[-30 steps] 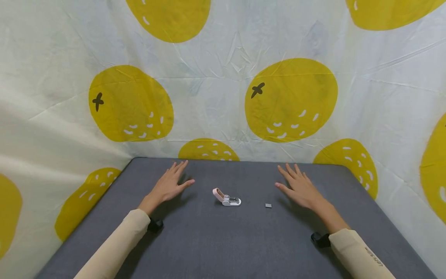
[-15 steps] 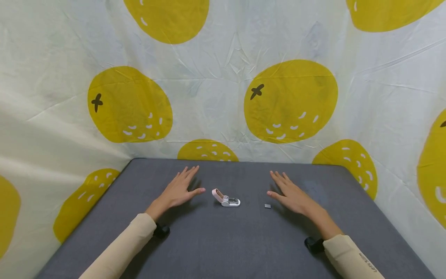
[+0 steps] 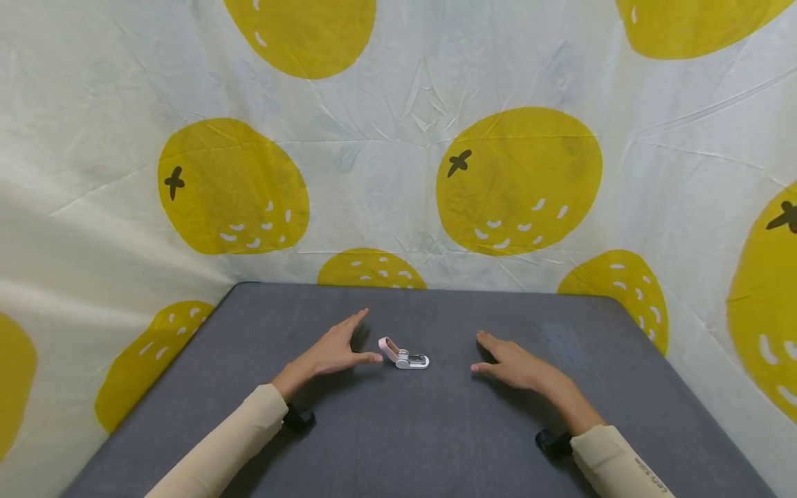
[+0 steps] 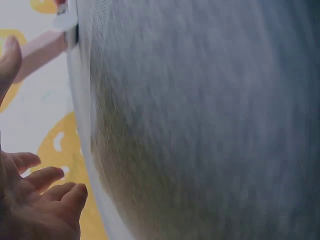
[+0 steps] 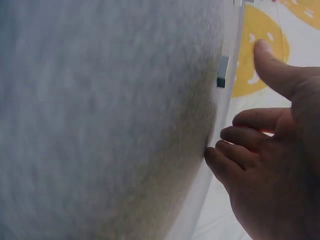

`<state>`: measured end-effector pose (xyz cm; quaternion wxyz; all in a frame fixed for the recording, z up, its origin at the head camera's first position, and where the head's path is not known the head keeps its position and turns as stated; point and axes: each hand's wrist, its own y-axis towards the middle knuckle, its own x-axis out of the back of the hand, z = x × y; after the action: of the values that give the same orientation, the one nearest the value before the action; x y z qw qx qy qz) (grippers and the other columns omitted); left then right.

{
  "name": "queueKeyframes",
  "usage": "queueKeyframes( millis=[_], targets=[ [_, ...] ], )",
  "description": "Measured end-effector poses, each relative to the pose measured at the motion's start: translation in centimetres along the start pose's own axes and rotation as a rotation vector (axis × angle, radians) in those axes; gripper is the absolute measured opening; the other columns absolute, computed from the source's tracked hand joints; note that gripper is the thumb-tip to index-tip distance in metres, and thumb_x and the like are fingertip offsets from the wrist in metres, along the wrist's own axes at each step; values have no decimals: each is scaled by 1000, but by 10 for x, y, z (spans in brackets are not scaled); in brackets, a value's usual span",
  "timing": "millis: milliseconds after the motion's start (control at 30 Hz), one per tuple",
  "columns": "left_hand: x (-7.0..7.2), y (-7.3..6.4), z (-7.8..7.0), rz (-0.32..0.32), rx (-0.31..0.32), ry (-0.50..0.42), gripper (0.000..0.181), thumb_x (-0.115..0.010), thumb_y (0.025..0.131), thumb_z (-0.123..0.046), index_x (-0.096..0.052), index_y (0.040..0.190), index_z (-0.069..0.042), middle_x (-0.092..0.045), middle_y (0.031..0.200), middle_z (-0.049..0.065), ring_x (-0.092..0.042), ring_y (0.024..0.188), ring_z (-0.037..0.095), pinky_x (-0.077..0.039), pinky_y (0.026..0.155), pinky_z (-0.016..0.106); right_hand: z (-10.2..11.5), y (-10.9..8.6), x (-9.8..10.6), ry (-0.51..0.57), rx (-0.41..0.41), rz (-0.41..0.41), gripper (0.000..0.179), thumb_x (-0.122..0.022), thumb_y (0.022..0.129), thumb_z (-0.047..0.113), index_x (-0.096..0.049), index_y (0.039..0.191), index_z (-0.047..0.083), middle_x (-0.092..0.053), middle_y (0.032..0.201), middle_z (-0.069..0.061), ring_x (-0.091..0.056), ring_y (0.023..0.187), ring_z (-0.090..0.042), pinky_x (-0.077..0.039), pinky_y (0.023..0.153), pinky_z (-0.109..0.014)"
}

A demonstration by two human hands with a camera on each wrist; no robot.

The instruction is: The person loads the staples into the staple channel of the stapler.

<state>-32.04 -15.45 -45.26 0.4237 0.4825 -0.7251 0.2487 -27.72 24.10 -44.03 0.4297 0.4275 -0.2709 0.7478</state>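
On the grey table [image 3: 398, 443] a small stapler [image 3: 412, 361] lies opened, its pink lid [image 3: 388, 347] raised at an angle from the white base. My left hand [image 3: 330, 353] hovers just left of it, fingers extended and thumb tip close to the lid. In the left wrist view the pink lid [image 4: 44, 52] shows beyond the thumb, with nothing in the hand. To the right, my right hand [image 3: 519, 363] reaches low over the table, fingers loosely extended. A small grey block [image 5: 222, 71], like a strip of staples, appears near its thumb in the right wrist view; the hand hides it from the head view.
Behind the table and along its sides hangs a white cloth [image 3: 373, 180] printed with large yellow fruit. The table's back edge [image 3: 467, 291] runs along the cloth. Each wrist carries a black camera [image 3: 299, 418] below a beige sleeve [image 3: 221, 443].
Both hands have moved inward and lower, the left toward the stapler, the right over the grey block, which has gone out of sight in the head view. The stapler stays put.
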Motion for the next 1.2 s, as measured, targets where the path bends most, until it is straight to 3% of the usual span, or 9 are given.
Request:
queueKeyframes(
  millis=[233, 367, 433, 567, 867, 1000, 1200],
  targets=[
    [-7, 1, -7, 23, -73, -72, 105, -89, 77, -51, -40, 158, -4, -47, 160, 14, -49, 144, 34, -42, 116, 53, 7, 3, -5, -75, 68, -12, 68, -74, 96, 27, -50, 145, -13, -50, 150, -33, -49, 140, -49, -40, 112, -61],
    [-11, 2, -12, 18, -117, -125, 90, -92, 77, -38, -52, 149, -1, -59, 149, 16, -62, 132, 34, -51, 106, 48, 9, 6, -4, -138, 139, -118, 45, -81, 89, 17, -69, 126, -7, -70, 126, -22, -67, 116, -40, -52, 99, -54],
    [-13, 3, -16, 20, -127, -177, 85, -92, 77, -33, -55, 146, 0, -62, 145, 17, -65, 129, 33, -53, 104, 46, 9, 7, -4, -160, 162, -171, 36, -84, 86, 15, -74, 116, -2, -74, 113, -15, -71, 101, -32, -57, 88, -46],
    [-18, 5, -23, 13, -137, -243, 79, -91, 79, -27, -57, 144, 2, -66, 140, 17, -66, 127, 30, -54, 103, 43, 10, 8, -4, -154, 174, -213, 30, -87, 82, 15, -78, 107, 1, -71, 100, -7, -67, 83, -19, -55, 73, -33],
    [-30, 8, -33, -100, -104, -255, 59, -92, 77, -25, -71, 128, -4, -78, 117, 5, -72, 110, 20, -54, 99, 40, 6, 11, -7, -52, 144, -193, 18, -84, 83, 4, -79, 100, 2, -75, 93, -8, -70, 76, -13, -53, 65, -23],
    [-36, 9, -37, -154, -89, -270, 51, -93, 75, -21, -76, 121, -7, -79, 111, 3, -71, 104, 16, -52, 94, 31, 4, 13, -7, -58, 147, -188, 14, -82, 83, 3, -80, 97, 5, -75, 89, -4, -66, 72, -5, -51, 62, -21],
    [-40, 9, -40, -178, -80, -326, 45, -92, 76, -15, -77, 117, -5, -79, 108, 5, -70, 99, 15, -51, 90, 25, 3, 15, -7, -88, 168, -180, 11, -82, 84, 4, -81, 95, 7, -75, 86, -2, -64, 70, -4, -50, 62, -22]
  ],
)
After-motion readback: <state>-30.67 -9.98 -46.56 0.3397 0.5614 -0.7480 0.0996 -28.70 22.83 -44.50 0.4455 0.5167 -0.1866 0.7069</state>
